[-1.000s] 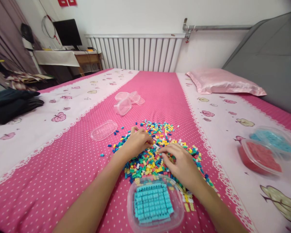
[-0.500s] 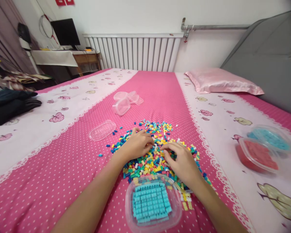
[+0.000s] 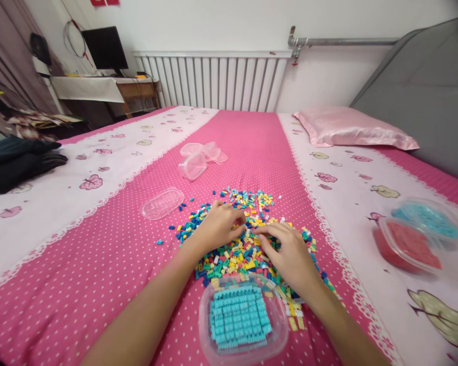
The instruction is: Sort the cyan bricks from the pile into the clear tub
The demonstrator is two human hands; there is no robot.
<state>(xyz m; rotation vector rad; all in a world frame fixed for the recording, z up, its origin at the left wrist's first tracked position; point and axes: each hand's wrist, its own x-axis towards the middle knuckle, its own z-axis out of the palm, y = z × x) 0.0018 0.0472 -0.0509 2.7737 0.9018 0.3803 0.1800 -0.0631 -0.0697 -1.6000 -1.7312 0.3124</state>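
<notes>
A heap of small plastic building bricks in several colours lies on the bedspread under and around both hands. My left hand is at the heap's middle, fingers curled and thumb drawn in; a tiny pale piece may be at the tips. Close on its right, my right hand bends thumb and forefinger together over the bricks, and whatever is at its tips is too small to name. Before the heap sits a clear plastic box holding light-blue bricks packed in neat rows.
A clear lid lies left of the heap, and empty clear containers lie beyond it. At right stand a box of red bricks and a box of blue bricks. A pink pillow and dark clothing lie on the bed.
My left hand has shifted slightly right, nearer my right hand, its fingers drawn closer together. My right hand stays almost in place. The view has moved a little.
</notes>
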